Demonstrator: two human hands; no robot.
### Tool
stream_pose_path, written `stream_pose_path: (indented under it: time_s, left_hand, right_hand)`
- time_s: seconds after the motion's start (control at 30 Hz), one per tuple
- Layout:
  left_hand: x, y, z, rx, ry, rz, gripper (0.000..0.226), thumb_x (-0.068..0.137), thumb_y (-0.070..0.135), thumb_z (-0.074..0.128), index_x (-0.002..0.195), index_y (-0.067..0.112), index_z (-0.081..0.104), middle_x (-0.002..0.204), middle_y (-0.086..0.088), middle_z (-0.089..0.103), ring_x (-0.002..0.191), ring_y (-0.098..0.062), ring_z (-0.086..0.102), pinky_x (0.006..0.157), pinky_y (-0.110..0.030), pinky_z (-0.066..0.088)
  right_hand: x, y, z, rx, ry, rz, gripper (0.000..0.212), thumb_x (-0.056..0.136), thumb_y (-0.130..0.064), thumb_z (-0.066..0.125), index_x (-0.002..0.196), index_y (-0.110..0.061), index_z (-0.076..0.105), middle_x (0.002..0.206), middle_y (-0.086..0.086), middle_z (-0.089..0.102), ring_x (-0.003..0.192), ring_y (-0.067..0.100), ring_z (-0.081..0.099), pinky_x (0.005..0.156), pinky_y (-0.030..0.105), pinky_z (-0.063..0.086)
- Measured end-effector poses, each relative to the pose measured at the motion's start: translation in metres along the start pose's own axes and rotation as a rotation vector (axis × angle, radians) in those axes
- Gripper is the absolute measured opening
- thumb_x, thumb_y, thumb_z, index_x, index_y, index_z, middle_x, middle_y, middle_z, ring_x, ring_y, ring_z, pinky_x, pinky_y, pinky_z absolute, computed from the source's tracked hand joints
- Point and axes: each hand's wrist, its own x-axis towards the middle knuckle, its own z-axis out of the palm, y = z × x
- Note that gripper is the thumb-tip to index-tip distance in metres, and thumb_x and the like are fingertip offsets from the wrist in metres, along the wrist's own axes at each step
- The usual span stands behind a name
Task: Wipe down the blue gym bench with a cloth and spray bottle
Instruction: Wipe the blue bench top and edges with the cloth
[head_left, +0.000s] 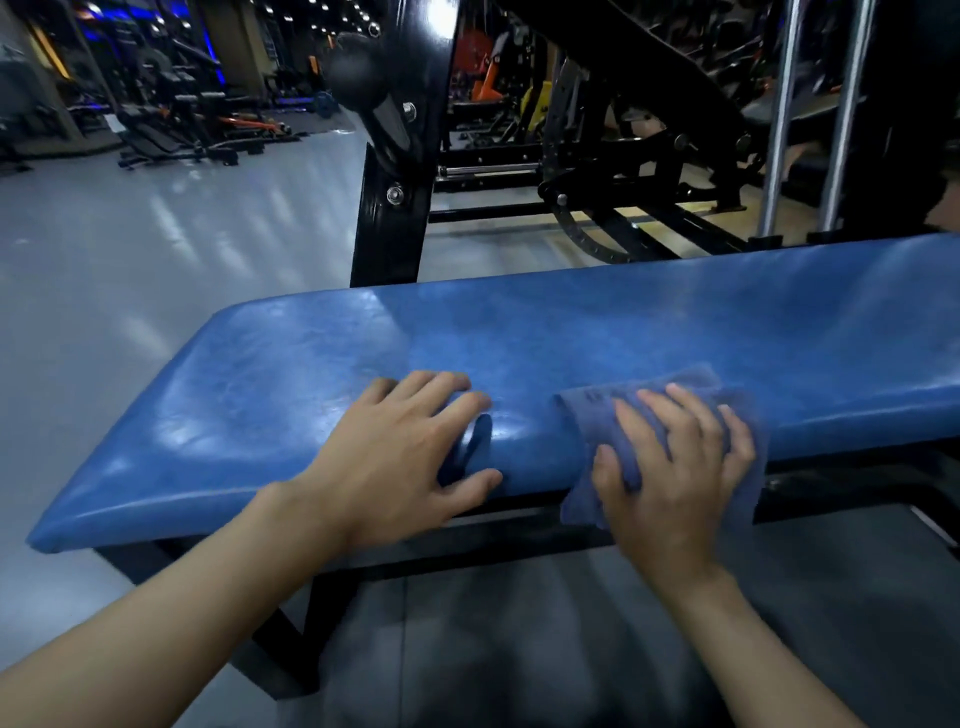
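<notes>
The blue gym bench (597, 322) runs across the middle of the view, its padded top shiny. My left hand (400, 457) rests flat on the near edge of the pad with fingers spread and thumb over the front side. My right hand (675, 462) presses a blue cloth (587, 415) against the pad's near edge, fingers straight on top; the cloth hangs down over the front side. The cloth's edges look blurred. No spray bottle is in view.
A black upright post (395, 197) of a rack stands just behind the bench. More black gym machines (623, 156) and chrome bars (779, 119) fill the back right. Grey floor (130, 260) spreads to the left; the bench's black frame (291, 623) is below.
</notes>
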Motion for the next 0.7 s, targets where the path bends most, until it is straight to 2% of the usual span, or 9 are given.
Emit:
stream_pose_path:
  time_s: [0.07,0.17,0.23,0.33,0.43,0.5,0.6,0.7]
  left_hand:
    - [0.006,0.016,0.004,0.032,0.0,-0.018,0.059,0.082,0.072,0.039,0.112,0.024,0.058,0.108,0.005,0.059,0.1,-0.023,0.056,0.084,-0.042,0.045]
    - [0.012,0.026,0.01,0.085,0.018,-0.099,0.062,0.079,0.074,0.038,0.103,0.02,0.059,0.092,0.0,0.057,0.086,-0.029,0.056,0.077,-0.042,0.045]
    - [0.014,0.027,0.012,0.091,0.03,-0.119,0.062,0.078,0.074,0.04,0.102,0.02,0.058,0.09,-0.001,0.056,0.083,-0.03,0.056,0.076,-0.042,0.045]
    - [0.017,0.027,0.012,0.101,0.024,-0.139,0.064,0.075,0.076,0.039,0.102,0.021,0.058,0.088,0.001,0.055,0.08,-0.028,0.055,0.073,-0.039,0.043]
    - [0.021,0.028,0.009,0.127,0.0,-0.13,0.067,0.074,0.078,0.033,0.105,0.024,0.057,0.091,0.001,0.053,0.082,-0.027,0.054,0.074,-0.038,0.042]
    - [0.024,0.032,0.01,0.107,-0.006,-0.108,0.068,0.075,0.078,0.03,0.111,0.026,0.055,0.1,0.001,0.053,0.09,-0.027,0.053,0.079,-0.04,0.042]
    - [0.04,0.049,0.015,0.043,0.045,-0.024,0.063,0.079,0.073,0.033,0.114,0.026,0.056,0.115,0.002,0.055,0.102,-0.026,0.054,0.082,-0.041,0.043]
    - [0.059,0.071,0.027,0.034,0.081,0.028,0.056,0.081,0.067,0.037,0.111,0.024,0.058,0.11,0.003,0.058,0.098,-0.025,0.055,0.079,-0.041,0.043]
  right_hand:
    - [0.002,0.019,-0.005,-0.036,-0.003,0.119,0.032,0.091,-0.03,0.049,0.107,-0.012,0.07,0.114,0.01,0.065,0.122,0.03,0.053,0.109,0.053,0.026]
    - [0.005,0.005,-0.006,-0.065,-0.013,0.237,0.03,0.088,-0.031,0.053,0.107,-0.015,0.07,0.115,0.008,0.064,0.124,0.03,0.051,0.111,0.056,0.023]
    - [0.006,-0.015,-0.005,-0.043,-0.056,0.209,0.031,0.089,-0.035,0.052,0.109,-0.018,0.069,0.118,0.007,0.064,0.125,0.031,0.051,0.11,0.058,0.023]
    - [0.003,-0.011,-0.009,-0.012,-0.117,0.045,0.035,0.094,-0.041,0.047,0.11,-0.019,0.07,0.118,0.007,0.065,0.123,0.031,0.053,0.109,0.057,0.026]
    - [0.008,0.019,-0.012,-0.007,-0.16,-0.087,0.037,0.094,-0.041,0.048,0.112,-0.017,0.069,0.117,0.009,0.065,0.122,0.03,0.053,0.108,0.054,0.028]
    - [0.007,0.037,-0.014,-0.026,-0.168,-0.089,0.035,0.093,-0.038,0.049,0.112,-0.015,0.068,0.117,0.01,0.064,0.122,0.031,0.052,0.109,0.054,0.027]
    - [0.009,0.068,-0.019,-0.068,-0.155,-0.011,0.036,0.089,-0.035,0.05,0.112,-0.013,0.066,0.118,0.012,0.062,0.124,0.031,0.049,0.11,0.054,0.024]
    - [0.009,0.064,-0.018,-0.105,-0.1,0.197,0.036,0.085,-0.03,0.051,0.111,-0.012,0.066,0.12,0.012,0.061,0.127,0.031,0.046,0.113,0.054,0.02]
